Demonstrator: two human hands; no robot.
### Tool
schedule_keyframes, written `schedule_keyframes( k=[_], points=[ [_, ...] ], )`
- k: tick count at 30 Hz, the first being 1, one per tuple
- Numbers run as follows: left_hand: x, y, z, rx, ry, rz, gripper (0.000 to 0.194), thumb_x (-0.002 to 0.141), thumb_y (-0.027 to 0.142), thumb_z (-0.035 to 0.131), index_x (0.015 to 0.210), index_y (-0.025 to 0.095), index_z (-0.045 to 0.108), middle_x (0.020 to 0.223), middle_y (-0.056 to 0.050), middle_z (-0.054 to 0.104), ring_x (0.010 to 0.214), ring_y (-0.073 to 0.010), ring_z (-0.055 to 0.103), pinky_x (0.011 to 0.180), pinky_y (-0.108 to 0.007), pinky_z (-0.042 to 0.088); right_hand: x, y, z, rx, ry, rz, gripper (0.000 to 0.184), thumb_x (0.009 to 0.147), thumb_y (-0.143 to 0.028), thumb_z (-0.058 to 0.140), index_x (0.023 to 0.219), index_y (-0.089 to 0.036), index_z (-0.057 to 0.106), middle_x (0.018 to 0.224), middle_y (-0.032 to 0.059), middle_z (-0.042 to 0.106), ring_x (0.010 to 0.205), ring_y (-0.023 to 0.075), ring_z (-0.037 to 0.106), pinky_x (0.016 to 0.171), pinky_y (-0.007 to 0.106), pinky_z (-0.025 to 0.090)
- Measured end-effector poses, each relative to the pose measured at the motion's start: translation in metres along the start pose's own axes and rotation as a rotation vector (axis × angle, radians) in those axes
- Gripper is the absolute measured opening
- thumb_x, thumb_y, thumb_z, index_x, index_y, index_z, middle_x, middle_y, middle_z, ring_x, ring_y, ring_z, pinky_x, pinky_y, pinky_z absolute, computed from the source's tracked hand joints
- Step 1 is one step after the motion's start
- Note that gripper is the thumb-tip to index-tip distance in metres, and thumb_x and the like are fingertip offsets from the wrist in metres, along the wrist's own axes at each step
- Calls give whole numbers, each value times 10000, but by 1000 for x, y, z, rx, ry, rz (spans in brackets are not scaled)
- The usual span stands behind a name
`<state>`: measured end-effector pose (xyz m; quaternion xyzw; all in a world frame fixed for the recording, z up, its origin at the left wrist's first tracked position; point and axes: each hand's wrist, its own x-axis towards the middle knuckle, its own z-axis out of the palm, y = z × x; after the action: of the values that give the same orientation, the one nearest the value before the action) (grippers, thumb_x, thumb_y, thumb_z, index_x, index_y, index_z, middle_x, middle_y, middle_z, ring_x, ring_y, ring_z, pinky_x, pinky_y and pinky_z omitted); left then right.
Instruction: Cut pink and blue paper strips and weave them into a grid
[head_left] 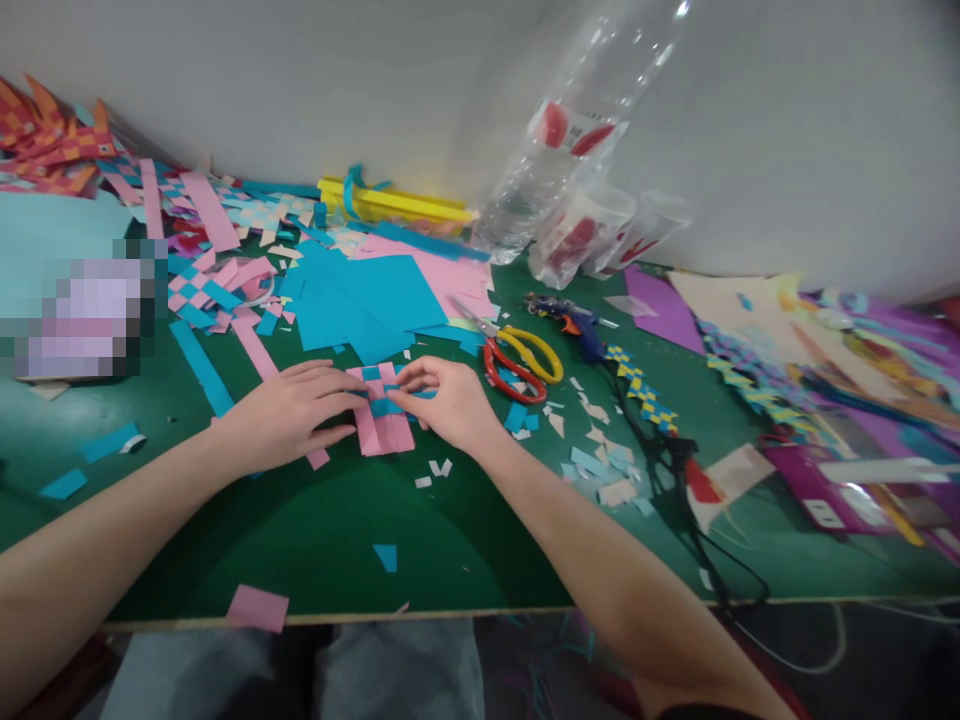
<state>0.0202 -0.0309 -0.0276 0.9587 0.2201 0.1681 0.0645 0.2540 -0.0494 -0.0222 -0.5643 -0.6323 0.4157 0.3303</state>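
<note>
A small woven paper piece (384, 425) of pink strips crossed by blue ones lies on the green tabletop in front of me. Flat on the table, my left hand (304, 405) has its fingers stretched out, their tips at the weave's left edge. My right hand (444, 395) pinches the end of a blue paper strip (388, 406) at the right edge; the fingers partly cover it. Scissors (517, 365) with red and yellow handles lie just beyond my right hand. Blue paper sheets (367, 300) are spread behind the weave.
A glue gun (574, 325) with a black cord lies right of the scissors. A clear plastic bottle (570, 130) and plastic cups (581, 235) stand by the wall. Paper scraps (611, 470) are scattered about. A pink scrap (257, 607) overhangs the front edge.
</note>
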Motion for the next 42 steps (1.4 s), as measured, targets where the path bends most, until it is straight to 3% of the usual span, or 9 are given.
schedule_keyframes(
  k=[4, 10, 15, 20, 27, 34, 37, 40, 42],
  points=[
    [1, 1, 1, 0, 6, 3, 233, 981, 278, 502, 1133, 176, 645, 1276, -90, 653, 1226, -239, 576, 1089, -465, 420, -3, 3, 7, -44, 9, -37, 181, 764, -333, 718, 834, -184, 643, 775, 35, 729, 435, 95, 567, 385, 234, 434],
    [1, 1, 2, 30, -2, 8, 259, 999, 214, 436, 1048, 194, 689, 1253, -58, 672, 1226, -228, 572, 1091, -439, 400, -3, 6, 7, -257, 138, -219, 213, 809, -403, 680, 752, -198, 662, 659, 19, 707, 635, 168, 682, 580, 268, 490],
    [2, 5, -1, 85, 12, 26, 269, 1009, 242, 425, 1042, 197, 689, 1170, -45, 707, 1174, -216, 591, 1042, -397, 387, -7, -2, 2, -108, 186, -282, 308, 879, -441, 586, 713, -190, 652, 616, 13, 677, 570, 132, 637, 538, 242, 449],
    [4, 9, -2, 176, 70, 46, 277, 993, 325, 469, 922, 168, 685, 958, -62, 744, 986, -241, 648, 890, -390, 405, -11, -6, 4, 102, 48, -297, 296, 888, -421, 573, 731, -188, 666, 613, -10, 637, 507, 93, 555, 499, 227, 421],
    [10, 13, 9, 78, 171, -42, 315, 990, 348, 481, 790, 171, 648, 781, -42, 709, 768, -189, 653, 818, -352, 405, -10, -4, 5, 190, -109, -315, 258, 903, -369, 560, 793, -177, 694, 718, 16, 716, 547, 103, 623, 573, 245, 500],
    [14, 15, 11, -75, 138, -193, 250, 977, 307, 492, 828, 189, 655, 797, -14, 717, 769, -179, 653, 816, -364, 382, -6, -3, -1, 37, -151, -378, 173, 882, -284, 564, 851, -188, 704, 807, 29, 738, 607, 111, 623, 605, 258, 504],
    [13, 15, 11, -77, 134, -214, 206, 962, 281, 500, 858, 189, 653, 837, -17, 730, 786, -183, 656, 836, -377, 369, -2, 0, -9, -67, -185, -438, 148, 857, -328, 633, 882, -203, 708, 833, 24, 719, 713, 138, 623, 702, 292, 485],
    [13, 15, 10, -69, 137, -219, 199, 956, 264, 500, 843, 183, 642, 840, -18, 729, 773, -178, 653, 855, -382, 363, 4, 2, -19, -299, -314, -534, 254, 762, -451, 753, 892, -235, 722, 823, 10, 642, 833, 185, 573, 869, 376, 396],
    [13, 16, 10, -75, 136, -221, 198, 954, 258, 502, 831, 182, 637, 830, -14, 723, 757, -170, 649, 867, -381, 360, 7, 3, -24, -448, -401, -521, 330, 716, -508, 778, 925, -257, 729, 857, 14, 594, 906, 216, 529, 899, 399, 334]
  ],
)
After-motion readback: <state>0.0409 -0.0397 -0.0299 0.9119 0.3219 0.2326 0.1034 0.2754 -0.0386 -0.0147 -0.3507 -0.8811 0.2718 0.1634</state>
